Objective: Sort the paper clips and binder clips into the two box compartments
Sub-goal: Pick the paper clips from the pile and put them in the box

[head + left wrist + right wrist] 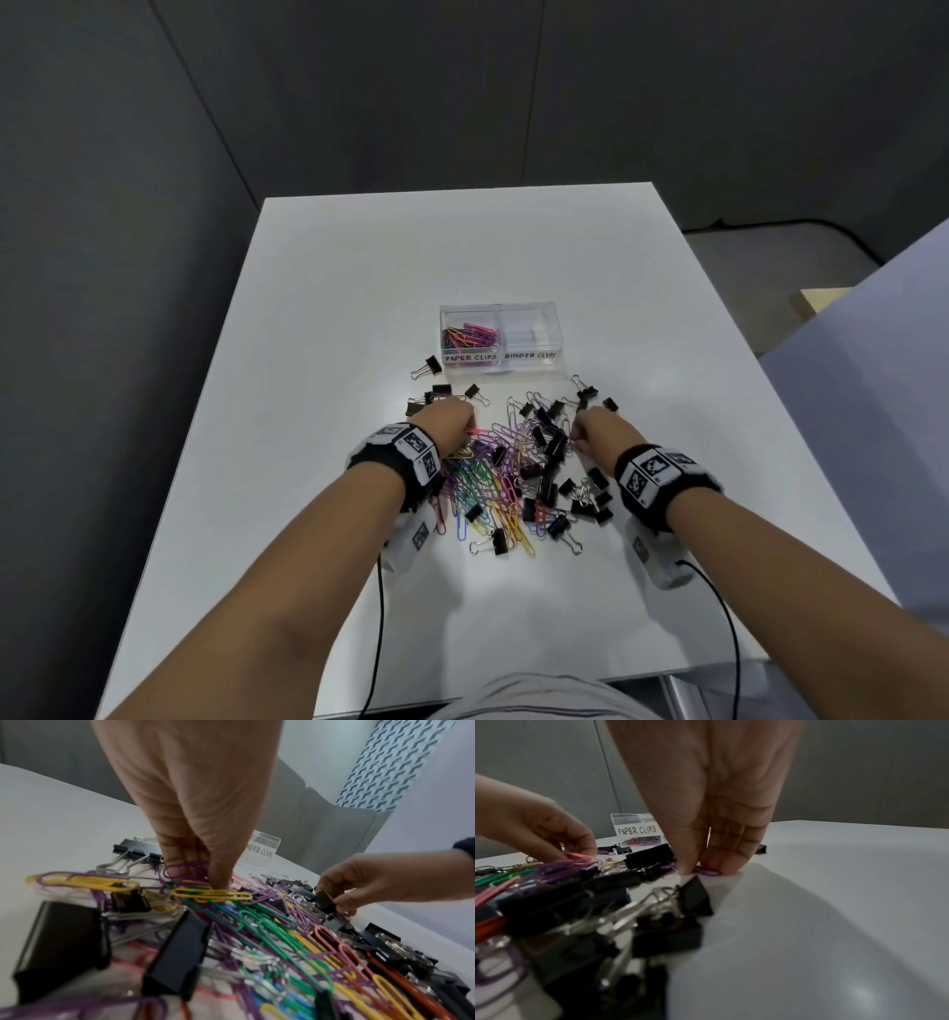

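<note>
A clear two-compartment box (pixel 529 307) stands mid-table. Its left half, labelled PAPER CLIPS, holds coloured paper clips (pixel 470 336). The right half, labelled BINDER CLIPS (pixel 531 336), looks empty. In front of it lies a mixed pile of coloured paper clips (pixel 493 478) and black binder clips (pixel 547 442). My left hand (pixel 462 434) is down on the pile's left side, and its fingers pinch a bunch of purple and pink paper clips (pixel 185 869). At the pile's right edge, my right hand (pixel 700 871) pinches a purple paper clip (pixel 709 872) against the table.
Loose binder clips lie left of the box (pixel 427 366) and to the right of the pile (pixel 585 393). The white table (pixel 359 288) has bare surface on all sides of the pile. Wrist-camera cables (pixel 379 616) trail off the near edge.
</note>
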Demonstrator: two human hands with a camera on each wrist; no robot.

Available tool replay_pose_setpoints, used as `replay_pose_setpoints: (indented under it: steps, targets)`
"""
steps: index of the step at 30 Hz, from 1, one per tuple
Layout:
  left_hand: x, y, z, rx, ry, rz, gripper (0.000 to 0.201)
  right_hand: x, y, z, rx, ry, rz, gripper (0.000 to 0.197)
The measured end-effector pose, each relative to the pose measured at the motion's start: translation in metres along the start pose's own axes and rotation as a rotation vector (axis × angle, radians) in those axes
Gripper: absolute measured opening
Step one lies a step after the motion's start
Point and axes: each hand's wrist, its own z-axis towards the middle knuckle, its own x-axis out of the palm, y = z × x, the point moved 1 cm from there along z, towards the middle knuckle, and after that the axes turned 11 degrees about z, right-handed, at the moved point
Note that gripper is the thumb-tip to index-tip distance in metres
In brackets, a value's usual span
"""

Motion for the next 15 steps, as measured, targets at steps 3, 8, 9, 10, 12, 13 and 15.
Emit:
replay_pose_setpoints:
  steps: [3, 8, 9, 10, 12, 13, 15]
  targets:
    - [0.001, 0.0, -0.001, -0.01, -0.009, -0.015, 0.023, 0.002, 0.011, 0.005, -0.008, 0.01, -0.01, 0.008]
    - [0.001, 0.002, -0.004, -0.016, -0.013, -0.032, 0.025, -0.003, 0.02, 0.009, -0.022, 0.073, -0.03, 0.027]
    - [0.001, 0.003, -0.005, -0.01, -0.012, -0.029, 0.025, -0.006, 0.019, 0.01, -0.005, 0.086, -0.014, 0.031]
    - [0.001, 0.004, -0.005, 0.0, -0.012, -0.023, 0.025, -0.008, 0.018, 0.012, 0.016, 0.087, 0.012, 0.033]
    - [0.0, 0.006, -0.007, 0.013, -0.011, -0.01, 0.024, -0.013, 0.014, 0.015, 0.071, 0.066, 0.076, 0.028]
    - [-0.001, 0.008, -0.008, 0.016, -0.01, -0.011, 0.024, -0.015, 0.013, 0.015, 0.096, 0.051, 0.107, 0.023]
    - [-0.002, 0.012, -0.009, 0.013, -0.015, -0.028, 0.022, -0.016, 0.011, 0.016, 0.123, 0.049, 0.156, 0.015]
